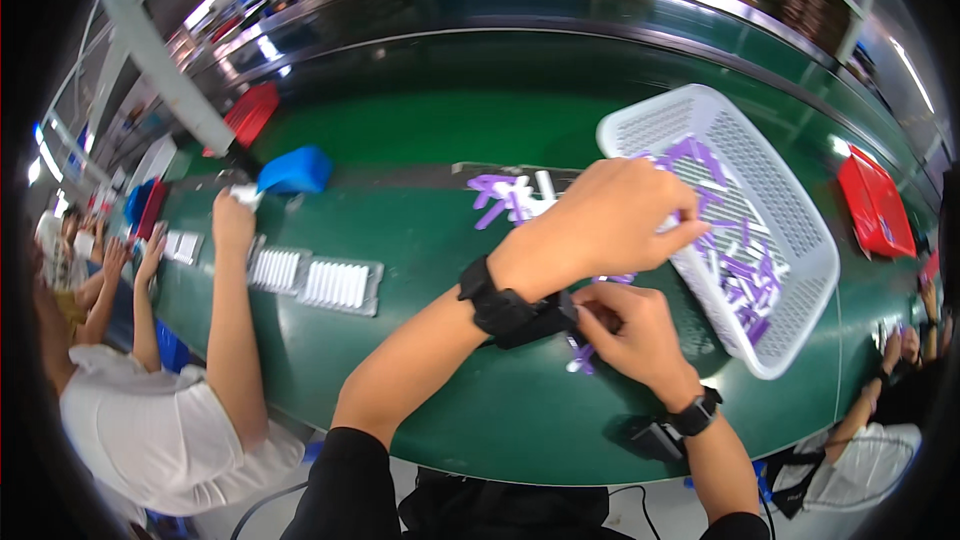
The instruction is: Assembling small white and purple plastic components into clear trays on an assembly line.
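My left hand point(605, 215) is over the left rim of a white perforated plastic basket point(795, 225), its fingers curled toward the thumb. What lies between those fingertips is hidden. Inside the basket are many small purple and white stick-shaped pieces point(740, 270). Closer to me, my right hand point(640, 335) is bent inward beneath the left wrist, thumb and fingers drawn together. I cannot make out what it grips; a few purple and white pieces point(581, 358) show just below its fingertips. Beyond my left hand, a loose heap of the same pieces point(510, 198) lies on the green table.
Clear trays of white sticks point(340, 284) lie to the left, near a co-worker's arm point(232, 240). A blue bin point(295, 171) and a red bin point(252, 115) stand farther back. Another red bin point(875, 202) is at the right. More people sit on both sides.
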### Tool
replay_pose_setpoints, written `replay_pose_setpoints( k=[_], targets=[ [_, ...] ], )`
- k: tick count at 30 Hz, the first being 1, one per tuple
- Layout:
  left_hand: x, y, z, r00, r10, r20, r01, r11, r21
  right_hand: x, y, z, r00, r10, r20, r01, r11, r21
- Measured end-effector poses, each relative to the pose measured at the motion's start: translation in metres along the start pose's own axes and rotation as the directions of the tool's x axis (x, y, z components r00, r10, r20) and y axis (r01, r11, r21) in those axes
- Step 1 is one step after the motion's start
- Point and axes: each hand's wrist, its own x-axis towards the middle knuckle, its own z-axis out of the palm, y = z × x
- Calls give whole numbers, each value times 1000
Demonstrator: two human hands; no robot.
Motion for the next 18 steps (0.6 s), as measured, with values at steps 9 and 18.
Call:
replay_pose_setpoints(
  k=[9,18],
  targets=[
    [-25,-1,-64,983,37,-181,-15,993,121,0,10,9,986,44,-160,-50,998,-35],
    [-30,42,-109,889,143,-435,-49,974,220,7,-12,24,976,-200,84,216,931,-295]
  ],
)
